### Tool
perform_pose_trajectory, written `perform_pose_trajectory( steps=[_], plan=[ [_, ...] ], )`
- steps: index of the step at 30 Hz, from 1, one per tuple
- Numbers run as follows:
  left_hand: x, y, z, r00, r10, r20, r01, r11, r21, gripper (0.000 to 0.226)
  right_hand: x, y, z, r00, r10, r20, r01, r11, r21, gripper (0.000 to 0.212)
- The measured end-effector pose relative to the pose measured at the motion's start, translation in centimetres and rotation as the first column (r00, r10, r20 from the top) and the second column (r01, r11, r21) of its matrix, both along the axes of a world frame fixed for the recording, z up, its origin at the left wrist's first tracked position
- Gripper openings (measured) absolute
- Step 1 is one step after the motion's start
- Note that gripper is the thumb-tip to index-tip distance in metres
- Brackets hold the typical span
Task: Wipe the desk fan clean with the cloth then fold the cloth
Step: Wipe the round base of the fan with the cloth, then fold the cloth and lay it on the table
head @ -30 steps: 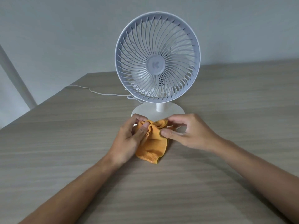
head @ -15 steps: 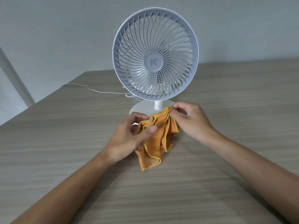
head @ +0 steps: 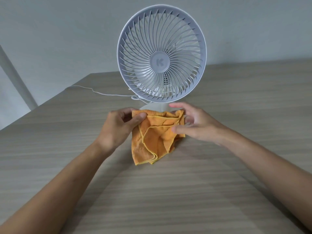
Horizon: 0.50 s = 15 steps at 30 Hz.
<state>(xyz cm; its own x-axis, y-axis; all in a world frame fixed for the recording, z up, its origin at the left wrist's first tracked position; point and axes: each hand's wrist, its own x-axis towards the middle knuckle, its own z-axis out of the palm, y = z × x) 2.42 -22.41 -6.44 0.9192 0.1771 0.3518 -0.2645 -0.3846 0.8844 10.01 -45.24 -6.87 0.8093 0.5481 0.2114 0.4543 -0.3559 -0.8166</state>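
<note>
Head-camera view showed two bare forearms reaching forward over a wood-grain table (head: 168,191), the hands meeting at a crumpled orange cloth (head: 152,141). The left hand (head: 118,127) pinched the cloth's upper left corner between thumb and curled fingers. The right hand (head: 192,124) was at the cloth's upper right edge, thumb stretched along a fold near the middle and fingers curved over the far corner; blur around those fingers made it hard to tell whether they actually gripped the cloth or only touched it. Between the two hands the cloth hung in loose folds, yellow stitched hems showing, its lower end sagging toward the person, below and between the wrists, and seemingly resting on the table.

Just beyond the hands stood the white desk fan (head: 161,54), upright and facing the person. Its round base (head: 157,107) sat directly behind the cloth, partly hidden by it and by the right hand's fingertips. The round grille rose above both hands, with a hub marked K at its middle. A thin white cord (head: 101,93) ran from the fan's foot across the table, away past the left hand toward the far left edge. Behind everything was a plain pale wall (head: 67,39).
</note>
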Motion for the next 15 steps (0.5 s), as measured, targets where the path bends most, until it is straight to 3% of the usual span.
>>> perform_pose_trajectory(
  steps=[3,6,10,13,15],
  plan=[
    [-0.7,-0.5,1.6,0.999,-0.035,0.015,0.035,0.998,-0.050,0.024,-1.1,0.7,0.6,0.985,0.023,0.172,-0.018,0.999,-0.033,0.068],
    [-1.3,-0.2,3.7,0.997,-0.078,0.009,0.078,0.997,-0.020,0.024,-1.7,1.8,1.9,0.948,-0.038,0.315,0.041,0.999,-0.002,0.040],
    [-2.4,0.6,6.3,0.988,-0.157,-0.011,0.157,0.986,0.058,0.015,-2.0,3.0,4.1,0.943,0.030,0.332,-0.048,0.998,0.046,0.008],
    [-3.0,1.6,7.4,0.994,-0.108,0.034,0.104,0.990,0.091,0.018,-2.1,3.3,5.4,0.934,0.034,0.355,-0.047,0.999,0.028,0.009],
    [-3.3,2.2,7.9,0.996,-0.055,0.063,0.051,0.996,0.073,0.024,-2.0,3.5,5.7,0.908,0.058,0.414,-0.034,0.997,-0.065,0.013]
  ],
)
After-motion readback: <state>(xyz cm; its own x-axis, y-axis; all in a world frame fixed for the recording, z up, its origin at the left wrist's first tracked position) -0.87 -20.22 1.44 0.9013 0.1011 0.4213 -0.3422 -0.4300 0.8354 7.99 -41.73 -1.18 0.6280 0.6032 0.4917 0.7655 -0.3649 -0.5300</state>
